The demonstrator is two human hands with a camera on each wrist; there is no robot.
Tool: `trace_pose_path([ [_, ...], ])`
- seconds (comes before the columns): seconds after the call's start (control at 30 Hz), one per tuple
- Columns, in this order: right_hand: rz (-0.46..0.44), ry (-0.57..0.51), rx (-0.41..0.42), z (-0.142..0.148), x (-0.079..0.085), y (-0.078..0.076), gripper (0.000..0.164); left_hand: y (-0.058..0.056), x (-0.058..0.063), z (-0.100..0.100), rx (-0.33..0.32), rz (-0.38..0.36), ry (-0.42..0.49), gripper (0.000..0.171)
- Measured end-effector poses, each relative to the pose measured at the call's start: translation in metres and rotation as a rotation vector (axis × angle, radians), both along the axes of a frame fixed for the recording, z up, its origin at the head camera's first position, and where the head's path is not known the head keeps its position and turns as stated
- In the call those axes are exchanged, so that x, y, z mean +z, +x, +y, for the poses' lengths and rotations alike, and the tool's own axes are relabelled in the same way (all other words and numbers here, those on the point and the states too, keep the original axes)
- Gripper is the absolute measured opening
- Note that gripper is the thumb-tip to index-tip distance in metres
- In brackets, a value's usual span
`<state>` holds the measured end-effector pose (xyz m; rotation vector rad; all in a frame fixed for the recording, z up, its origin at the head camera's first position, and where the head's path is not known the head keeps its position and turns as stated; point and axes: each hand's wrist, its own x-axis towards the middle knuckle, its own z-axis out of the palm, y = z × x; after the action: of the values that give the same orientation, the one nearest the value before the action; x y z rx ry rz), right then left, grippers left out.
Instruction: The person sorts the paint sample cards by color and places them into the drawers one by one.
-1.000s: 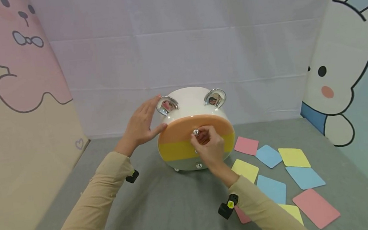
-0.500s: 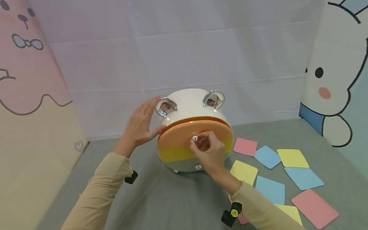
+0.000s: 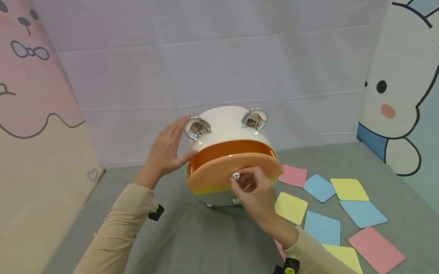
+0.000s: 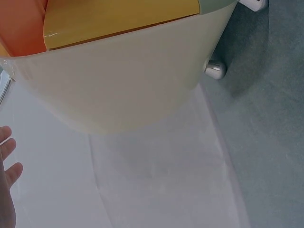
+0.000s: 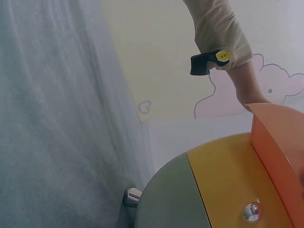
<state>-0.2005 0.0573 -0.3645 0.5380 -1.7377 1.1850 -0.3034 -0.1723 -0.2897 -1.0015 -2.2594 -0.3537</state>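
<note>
A rounded white storage box point(image 3: 228, 125) with two shiny silver ears stands at the middle of the table in the head view. Its orange top drawer point(image 3: 211, 172) is pulled partway out, the inside showing behind the front. My right hand point(image 3: 257, 197) pinches the small silver knob point(image 3: 236, 176) of that drawer. At the box's upper left, my left hand point(image 3: 165, 155) rests with fingers extended by the left ear point(image 3: 198, 128) and the thumb at the box's side. The yellow drawer point(image 5: 228, 175) and green drawer point(image 5: 166, 194) below are closed.
Pink, blue and yellow cards lie on the grey tablecloth point(image 3: 198, 252) to the right, among them a blue card point(image 3: 322, 228) near my right forearm. A white curtain point(image 3: 212, 59) hangs behind the box. Printed cartoon panels stand at both sides.
The orange drawer has gone from closed to partly out, drawn toward me by my right hand on its knob. My left hand has stayed at the box's left side.
</note>
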Motion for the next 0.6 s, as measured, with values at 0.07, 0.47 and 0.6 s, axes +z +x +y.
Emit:
trace_pose_path([
  [0.07, 0.007, 0.009, 0.002, 0.001, 0.001, 0.004, 0.027, 0.0, 0.0, 0.0, -0.007, 0.009, 0.003, 0.088],
  [0.47, 0.018, 0.037, 0.024, 0.006, 0.001, 0.025, 0.02, -0.001, 0.0, 0.0, -0.014, 0.027, 0.003, 0.087],
  [0.6, 0.016, 0.048, 0.036, 0.007, -0.001, 0.029, 0.02, -0.001, 0.0, 0.0, -0.017, 0.037, 0.004, 0.087],
])
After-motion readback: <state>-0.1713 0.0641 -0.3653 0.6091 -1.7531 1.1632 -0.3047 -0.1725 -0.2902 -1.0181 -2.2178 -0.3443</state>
